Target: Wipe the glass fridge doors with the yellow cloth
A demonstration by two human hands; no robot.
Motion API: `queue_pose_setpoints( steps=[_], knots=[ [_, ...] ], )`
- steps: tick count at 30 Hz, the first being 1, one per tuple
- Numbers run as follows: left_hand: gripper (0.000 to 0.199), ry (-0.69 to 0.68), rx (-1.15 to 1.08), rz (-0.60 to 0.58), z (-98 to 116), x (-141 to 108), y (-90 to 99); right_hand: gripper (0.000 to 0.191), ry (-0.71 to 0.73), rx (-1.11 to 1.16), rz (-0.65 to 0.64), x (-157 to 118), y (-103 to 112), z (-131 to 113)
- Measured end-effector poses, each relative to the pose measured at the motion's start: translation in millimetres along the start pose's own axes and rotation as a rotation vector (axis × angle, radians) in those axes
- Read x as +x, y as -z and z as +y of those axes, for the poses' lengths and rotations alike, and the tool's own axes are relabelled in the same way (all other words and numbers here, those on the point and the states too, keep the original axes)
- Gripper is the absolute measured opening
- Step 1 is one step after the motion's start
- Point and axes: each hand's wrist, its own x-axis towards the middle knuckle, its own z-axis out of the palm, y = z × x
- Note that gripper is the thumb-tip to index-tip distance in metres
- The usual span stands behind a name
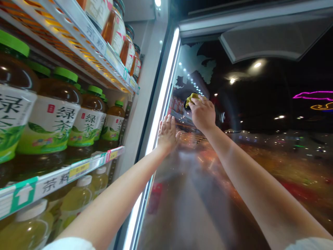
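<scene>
A bunched yellow cloth (191,99) is pressed to the glass door (189,194) under the fingers of my right hand (204,113). My left hand (167,133) lies flat at the door's hinge-side or frame edge, beside the bright light strip (166,86), fingers stretched and holding nothing. It is lower than the right hand and to its left, and the two are apart. Part of the cloth is hidden behind my right fingers. A pale decal (195,64) shows on the glass above the cloth.
To the left, a cooler shelf (96,163) holds several green-capped tea bottles (50,114). Amber bottles (114,29) stand on the wire shelf (104,43) above, and white-capped bottles (78,196) below. Lights and a dark room show through or reflect in the glass.
</scene>
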Motion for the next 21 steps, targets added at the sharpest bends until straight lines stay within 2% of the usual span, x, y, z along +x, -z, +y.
queue_pose_setpoints(
  steps=[3,6,8,10,13,15,18,20,21],
  knots=[
    [0.074,-0.020,-0.004,0.012,10.1,1.7,-2.7,0.045,0.149,0.018,-0.061,-22.6,-0.2,-7.3],
    [0.074,-0.079,-0.032,0.037,14.3,0.0,-4.6,0.045,0.211,-0.010,-0.125,-52.7,12.0,7.2],
    [0.074,-0.107,-0.052,0.043,16.5,0.4,-4.3,0.044,0.114,-0.050,-0.108,-60.5,24.2,28.6],
    [0.074,-0.119,-0.068,0.041,20.6,3.1,-3.0,0.045,-0.050,-0.079,-0.044,-55.6,33.0,47.8],
    [0.073,-0.122,-0.089,0.039,32.1,8.8,-1.1,0.046,-0.193,-0.076,0.023,-42.0,33.5,52.7],
    [0.073,-0.132,-0.107,0.036,41.3,11.3,-0.9,0.046,-0.142,-0.066,-0.008,-43.6,29.4,42.4],
    [0.072,-0.159,-0.128,0.038,52.5,11.4,-2.4,0.046,0.043,-0.066,-0.113,-66.8,30.2,33.0],
    [0.072,-0.176,-0.139,0.047,57.1,10.0,-3.9,0.045,0.091,-0.080,-0.150,-84.9,38.8,42.4],
    [0.072,-0.181,-0.143,0.051,58.8,9.4,-4.7,0.045,0.066,-0.091,-0.143,-91.0,44.4,51.4]
  ],
)
